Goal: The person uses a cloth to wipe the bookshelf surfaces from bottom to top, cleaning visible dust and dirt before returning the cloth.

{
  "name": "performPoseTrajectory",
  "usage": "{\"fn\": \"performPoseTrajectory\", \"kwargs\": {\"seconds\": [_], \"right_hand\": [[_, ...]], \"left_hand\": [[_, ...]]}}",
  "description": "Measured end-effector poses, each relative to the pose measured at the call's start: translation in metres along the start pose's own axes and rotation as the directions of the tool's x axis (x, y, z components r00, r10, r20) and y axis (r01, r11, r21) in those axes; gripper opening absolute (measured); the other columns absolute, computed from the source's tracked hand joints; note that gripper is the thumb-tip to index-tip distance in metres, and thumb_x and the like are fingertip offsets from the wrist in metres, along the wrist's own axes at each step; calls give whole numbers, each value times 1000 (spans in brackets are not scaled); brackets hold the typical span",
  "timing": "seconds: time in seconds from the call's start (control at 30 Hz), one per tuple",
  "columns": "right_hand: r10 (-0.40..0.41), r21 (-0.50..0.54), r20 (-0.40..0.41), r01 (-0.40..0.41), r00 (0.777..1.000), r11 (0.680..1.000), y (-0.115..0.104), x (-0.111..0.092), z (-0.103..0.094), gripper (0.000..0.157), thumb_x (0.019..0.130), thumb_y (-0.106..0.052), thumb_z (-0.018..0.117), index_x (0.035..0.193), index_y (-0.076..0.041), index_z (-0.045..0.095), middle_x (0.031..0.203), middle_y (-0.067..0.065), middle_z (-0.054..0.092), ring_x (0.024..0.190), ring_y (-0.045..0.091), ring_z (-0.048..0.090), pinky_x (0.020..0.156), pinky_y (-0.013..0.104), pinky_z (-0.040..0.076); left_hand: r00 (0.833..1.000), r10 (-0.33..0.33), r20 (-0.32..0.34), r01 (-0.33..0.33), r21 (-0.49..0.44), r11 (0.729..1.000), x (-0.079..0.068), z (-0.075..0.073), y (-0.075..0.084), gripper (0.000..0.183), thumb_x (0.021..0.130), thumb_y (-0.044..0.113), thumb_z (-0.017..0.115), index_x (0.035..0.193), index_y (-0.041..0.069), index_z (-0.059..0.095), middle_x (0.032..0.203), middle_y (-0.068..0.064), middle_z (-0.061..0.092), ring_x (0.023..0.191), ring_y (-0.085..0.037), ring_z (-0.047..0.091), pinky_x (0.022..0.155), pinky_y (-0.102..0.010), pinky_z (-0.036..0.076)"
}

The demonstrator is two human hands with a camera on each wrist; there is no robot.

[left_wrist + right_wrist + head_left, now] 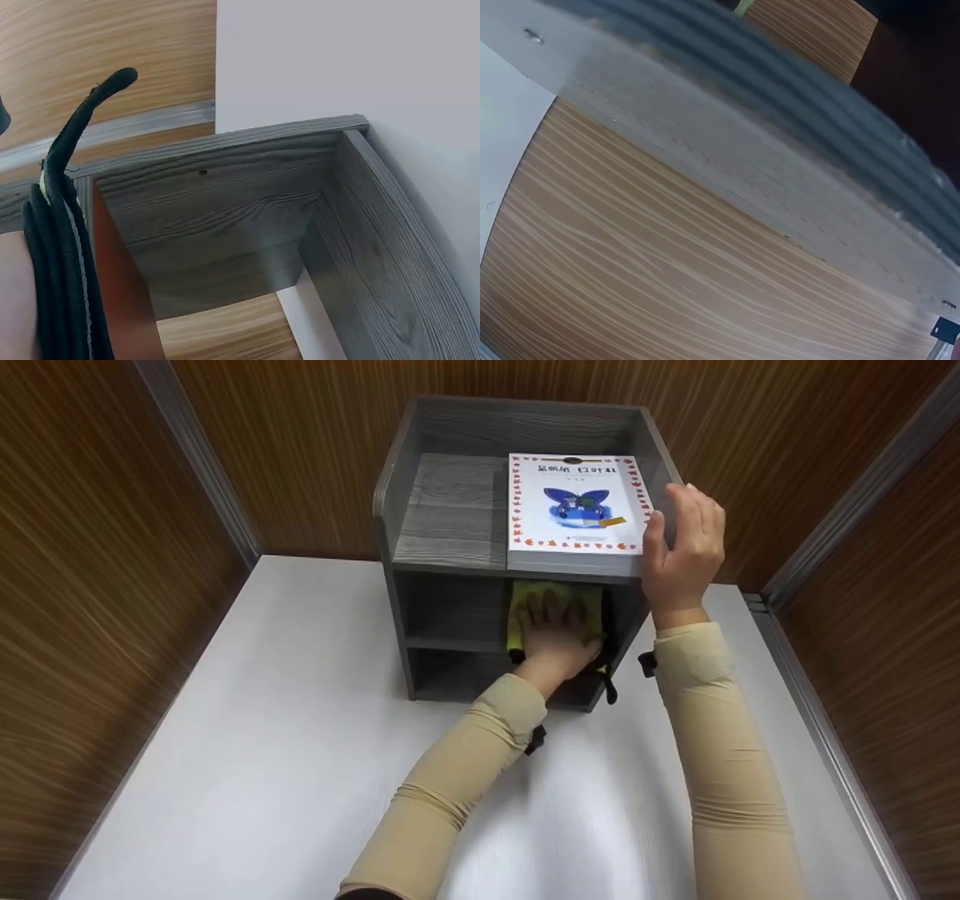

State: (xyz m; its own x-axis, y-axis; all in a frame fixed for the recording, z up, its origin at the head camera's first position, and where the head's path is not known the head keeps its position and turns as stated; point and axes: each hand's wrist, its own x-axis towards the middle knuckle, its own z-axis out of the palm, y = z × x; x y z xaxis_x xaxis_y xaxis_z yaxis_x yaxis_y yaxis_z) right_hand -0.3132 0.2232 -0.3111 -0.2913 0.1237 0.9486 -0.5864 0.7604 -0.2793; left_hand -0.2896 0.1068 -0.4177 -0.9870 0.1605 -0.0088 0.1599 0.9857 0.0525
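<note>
My left hand reaches into the middle compartment of a small grey wood-grain shelf unit. Its fingers lie spread and straight on top of a folded yellow cloth with black edges. In the left wrist view, the folded dark layers of this cloth stand beside the hand, with a black strap sticking out. At the unit's right side panel, my right hand grips the edge, thumb on the inner side near the book and fingers on the outer side.
A thick white book with a blue butterfly cover lies on the unit's top shelf, at the right. The unit stands on a white surface against a brown wood-grain wall. Similar walls rise on both sides.
</note>
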Motion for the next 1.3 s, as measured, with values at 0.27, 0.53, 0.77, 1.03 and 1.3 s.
{"fn": "performPoseTrajectory", "kwargs": {"seconds": [0.27, 0.53, 0.77, 1.03, 1.3], "right_hand": [[27, -7, 20, -27, 999, 1000, 0, 0, -1, 38, 86, -29, 49, 109, -3, 65, 111, 12, 62, 115, 16, 50, 99, 30, 36], [38, 9, 13, -38, 999, 999, 0, 0, -2, 36, 85, -29, 50, 101, -1, 65, 110, 10, 63, 114, 16, 50, 100, 29, 35], [45, 26, 12, -45, 999, 999, 1, 0, 0, 34, 84, -29, 50, 92, 2, 64, 108, 9, 64, 113, 16, 51, 100, 29, 35], [53, 29, 11, -53, 999, 998, 2, -4, 2, 34, 84, -28, 50, 91, 2, 64, 108, 10, 63, 114, 16, 50, 101, 29, 33], [35, 40, -11, -34, 999, 999, -1, 0, 4, 33, 84, -27, 49, 89, 2, 64, 107, 10, 63, 114, 15, 50, 101, 29, 33]], "left_hand": [[999, 14, -45, -17, -64, 998, 0, 2, -33, 72, 87, 71, 26, 148, 31, 21, 153, -10, 11, 138, -38, 8, 107, -51, 12], [999, -12, -50, 6, -120, 993, -5, 0, -97, 71, 87, 71, 23, 146, 32, 23, 153, -6, 12, 139, -36, 3, 109, -50, 6], [994, -88, -68, 79, -127, 989, -12, -1, -146, 69, 88, 70, 27, 147, 34, 26, 153, -2, 17, 140, -30, 5, 110, -46, 3], [992, -118, -38, 111, -153, 982, -17, 0, -147, 71, 88, 69, 27, 149, 31, 22, 155, -2, 12, 140, -33, 1, 110, -46, 0], [990, -134, -38, 129, -114, 985, -12, -2, -135, 72, 90, 68, 24, 150, 28, 19, 155, -8, 9, 139, -36, 0, 109, -52, 2]]}}
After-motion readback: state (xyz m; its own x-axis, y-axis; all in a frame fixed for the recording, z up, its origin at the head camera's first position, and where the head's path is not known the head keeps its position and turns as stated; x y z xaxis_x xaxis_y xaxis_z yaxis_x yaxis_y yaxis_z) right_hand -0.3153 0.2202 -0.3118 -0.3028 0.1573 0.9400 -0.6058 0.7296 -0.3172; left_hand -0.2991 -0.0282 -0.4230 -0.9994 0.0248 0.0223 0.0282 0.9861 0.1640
